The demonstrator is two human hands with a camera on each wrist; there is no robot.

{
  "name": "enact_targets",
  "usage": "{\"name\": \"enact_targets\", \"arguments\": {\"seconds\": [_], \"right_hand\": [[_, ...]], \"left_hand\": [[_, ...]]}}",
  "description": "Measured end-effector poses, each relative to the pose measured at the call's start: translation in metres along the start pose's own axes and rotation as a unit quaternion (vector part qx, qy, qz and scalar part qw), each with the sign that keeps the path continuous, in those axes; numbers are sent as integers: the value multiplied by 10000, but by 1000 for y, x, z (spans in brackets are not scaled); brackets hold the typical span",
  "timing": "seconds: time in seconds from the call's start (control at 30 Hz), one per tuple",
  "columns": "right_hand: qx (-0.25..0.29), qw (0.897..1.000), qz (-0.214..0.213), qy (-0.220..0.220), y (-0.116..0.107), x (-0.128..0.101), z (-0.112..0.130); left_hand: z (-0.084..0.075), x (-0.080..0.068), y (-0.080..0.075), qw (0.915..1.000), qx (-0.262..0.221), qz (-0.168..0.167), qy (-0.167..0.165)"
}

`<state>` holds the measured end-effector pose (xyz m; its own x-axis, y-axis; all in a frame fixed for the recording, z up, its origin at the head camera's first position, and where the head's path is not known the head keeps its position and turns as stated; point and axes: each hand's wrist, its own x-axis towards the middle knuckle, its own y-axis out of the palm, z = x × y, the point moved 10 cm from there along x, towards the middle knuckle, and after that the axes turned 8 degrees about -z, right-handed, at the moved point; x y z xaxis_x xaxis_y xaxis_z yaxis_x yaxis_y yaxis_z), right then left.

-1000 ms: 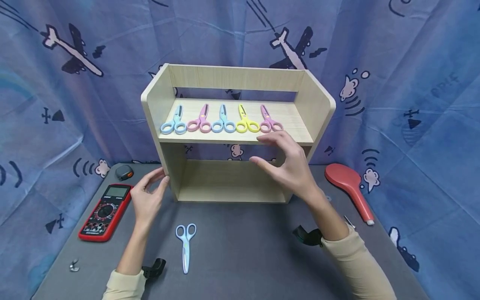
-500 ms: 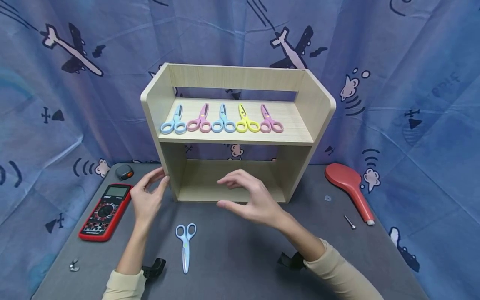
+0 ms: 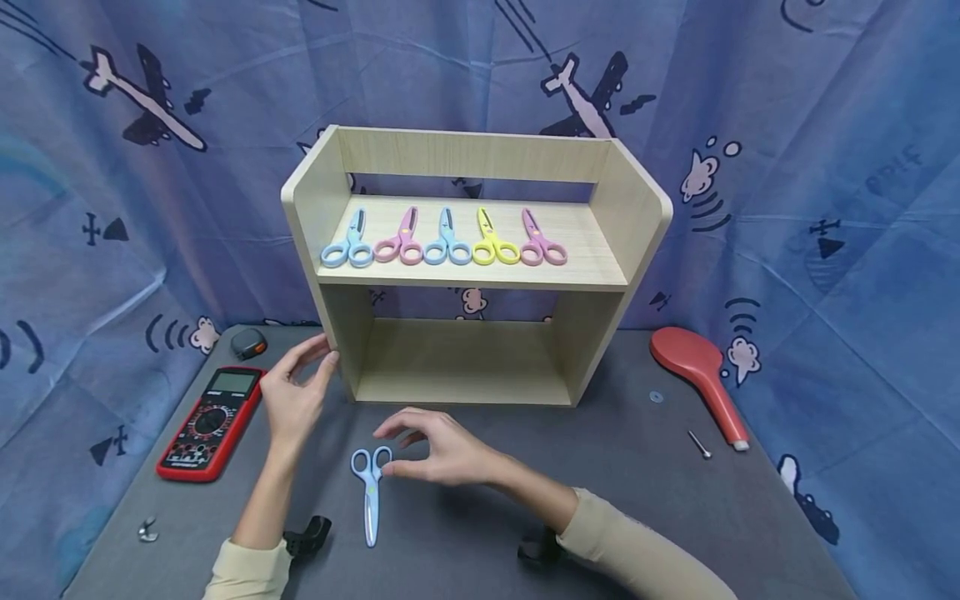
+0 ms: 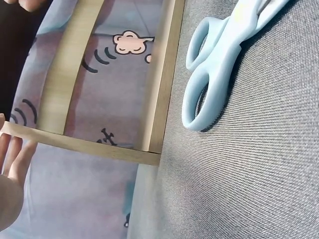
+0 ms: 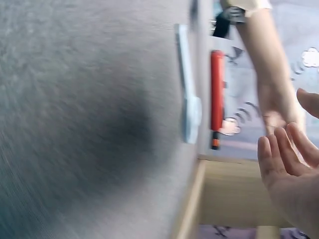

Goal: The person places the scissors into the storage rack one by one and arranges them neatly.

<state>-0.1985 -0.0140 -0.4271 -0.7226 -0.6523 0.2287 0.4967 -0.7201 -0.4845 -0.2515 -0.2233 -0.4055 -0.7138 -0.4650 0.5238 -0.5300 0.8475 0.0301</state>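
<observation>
A pale blue pair of scissors (image 3: 370, 492) lies on the grey table, handles toward the shelf. My right hand (image 3: 401, 454) hovers at its handle rings, fingers loosely curved and thumb right beside the right ring, holding nothing. The left wrist view shows the scissors' handles (image 4: 204, 84) close up. In the blurred right wrist view the scissors (image 5: 189, 99) lie ahead of my right fingers (image 5: 284, 164). My left hand (image 3: 318, 354) rests its fingertips on the front left edge of the wooden shelf (image 3: 330, 208). Several coloured scissors (image 3: 446, 242) lie in a row on its upper board.
A red multimeter (image 3: 210, 425) lies at the left, with a small dark tape measure (image 3: 249, 343) behind it. A red paddle brush (image 3: 701, 375), a washer (image 3: 656, 397) and a screw (image 3: 699, 443) lie at the right. A metal hook (image 3: 147, 531) sits front left.
My right hand has come down from the upper shelf board, past the lower opening, to the blue scissors on the table. The left hand has stayed on the shelf's edge.
</observation>
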Motion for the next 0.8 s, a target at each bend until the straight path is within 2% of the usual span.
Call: {"name": "enact_targets", "arguments": {"seconds": [0.1,0.3,0.53,0.8], "right_hand": [[6,9993,345,158,19,6,-17],[-462,9957,732,315,43,15,-44],[-1150,9889,906,271,52,23,-60],[-1758,9795,985,26,55,27,-61]], "left_hand": [[1,0,-1,10000,46,-14,-42],[2,0,-1,9999,18,-21,-118],[2,-1,-1,9999,22,-34,-127],[3,-1,-1,9996,-122,-94,-229]]}}
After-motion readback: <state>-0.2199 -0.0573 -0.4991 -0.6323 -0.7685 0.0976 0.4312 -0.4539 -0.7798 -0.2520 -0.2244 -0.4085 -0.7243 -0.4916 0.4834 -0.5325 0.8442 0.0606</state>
